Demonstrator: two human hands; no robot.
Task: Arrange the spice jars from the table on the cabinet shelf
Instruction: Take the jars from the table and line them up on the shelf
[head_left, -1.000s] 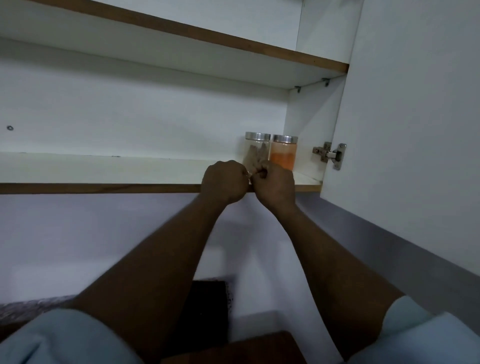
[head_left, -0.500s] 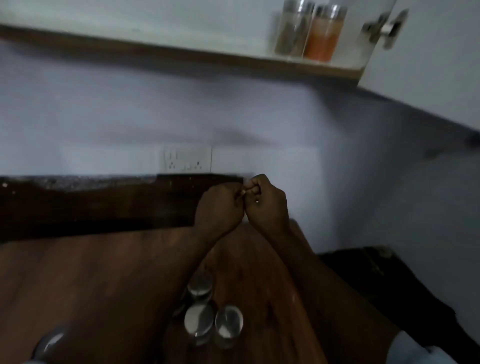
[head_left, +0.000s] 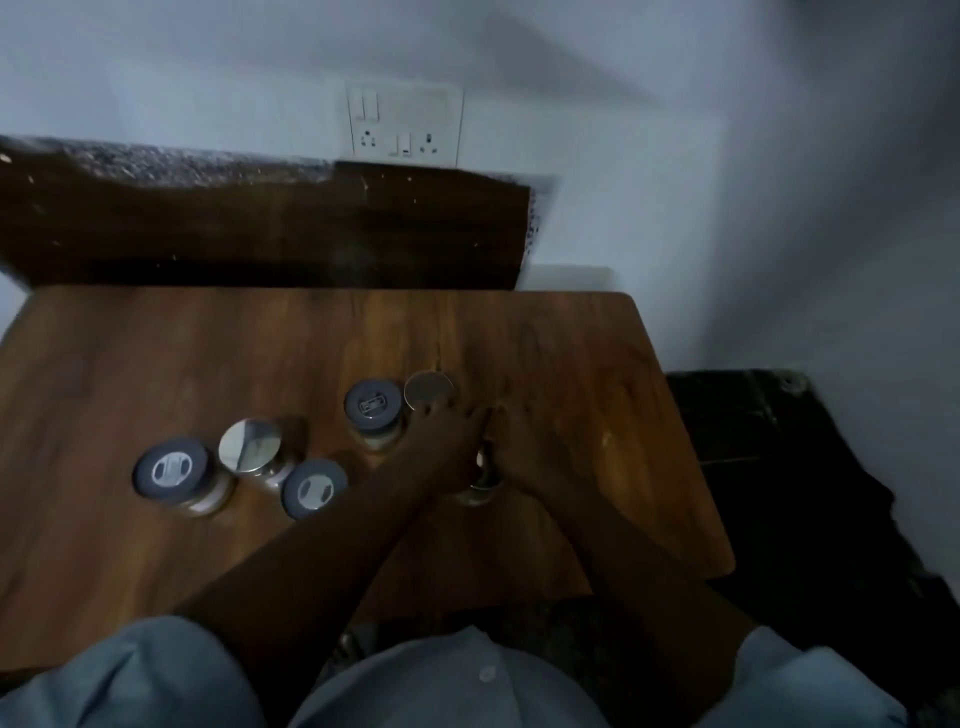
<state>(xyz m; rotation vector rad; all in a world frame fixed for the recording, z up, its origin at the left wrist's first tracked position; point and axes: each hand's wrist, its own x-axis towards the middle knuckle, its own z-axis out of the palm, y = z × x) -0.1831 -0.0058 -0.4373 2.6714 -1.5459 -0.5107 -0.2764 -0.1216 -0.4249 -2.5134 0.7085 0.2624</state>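
Several spice jars stand on the wooden table (head_left: 156, 353). Two have silver lids (head_left: 249, 447) (head_left: 428, 388) and three have grey lids (head_left: 171, 470) (head_left: 314, 488) (head_left: 373, 404). One more jar (head_left: 483, 486) shows only partly between my wrists. My left hand (head_left: 449, 434) reaches over it, fingers stretched out to the edge of the far silver lid. Close beside it on the right, my right hand (head_left: 524, 441) has its fingers spread low over the table. Neither hand visibly grips a jar. The cabinet shelf is out of view.
A dark stone ledge (head_left: 260, 228) runs along the wall behind the table, below a white socket plate (head_left: 405, 122). The table's right edge (head_left: 691, 441) drops to a dark floor area (head_left: 789, 467). The white wall corner stands at the right.
The view has swung down from the cabinet shelf to the table. Both hands, held together as fists up at the shelf, have dropped to the jars and their fingers have spread.
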